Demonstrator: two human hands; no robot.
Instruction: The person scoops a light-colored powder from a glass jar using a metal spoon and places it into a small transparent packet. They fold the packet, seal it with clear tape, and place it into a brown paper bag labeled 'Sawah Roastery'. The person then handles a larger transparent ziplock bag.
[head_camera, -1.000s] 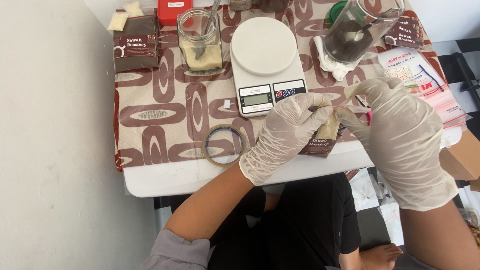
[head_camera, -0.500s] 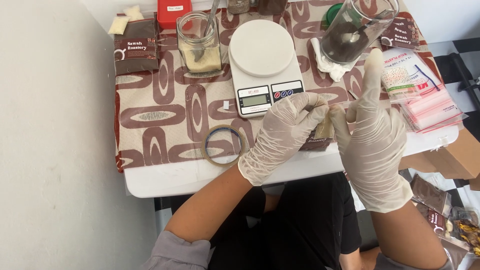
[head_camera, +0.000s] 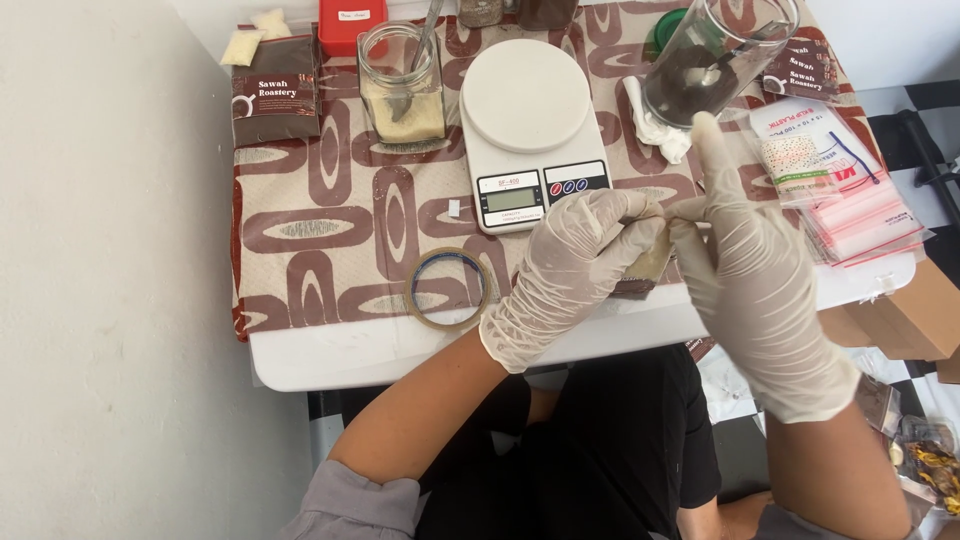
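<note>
Both my hands wear white gloves. My left hand (head_camera: 570, 275) grips a small dark brown pouch (head_camera: 648, 272) at the table's front edge, right of the scale. My right hand (head_camera: 750, 275) pinches the pouch's top edge with thumb and fingers, its index finger sticking straight up. Most of the pouch is hidden behind my fingers. A white digital kitchen scale (head_camera: 527, 125) stands just beyond my left hand, its platform bare.
A roll of clear tape (head_camera: 447, 290) lies left of my left hand. At the back stand a glass jar of beige powder with a spoon (head_camera: 402, 85), a dark coffee bag (head_camera: 274, 90), a red box (head_camera: 352, 25) and a tilted jar of dark grounds (head_camera: 705, 65). Plastic zip bags (head_camera: 850, 195) lie right.
My right hand has turned and closed in on the pouch's top, its index finger now upright. The view has shifted slightly; my left hand keeps its grip.
</note>
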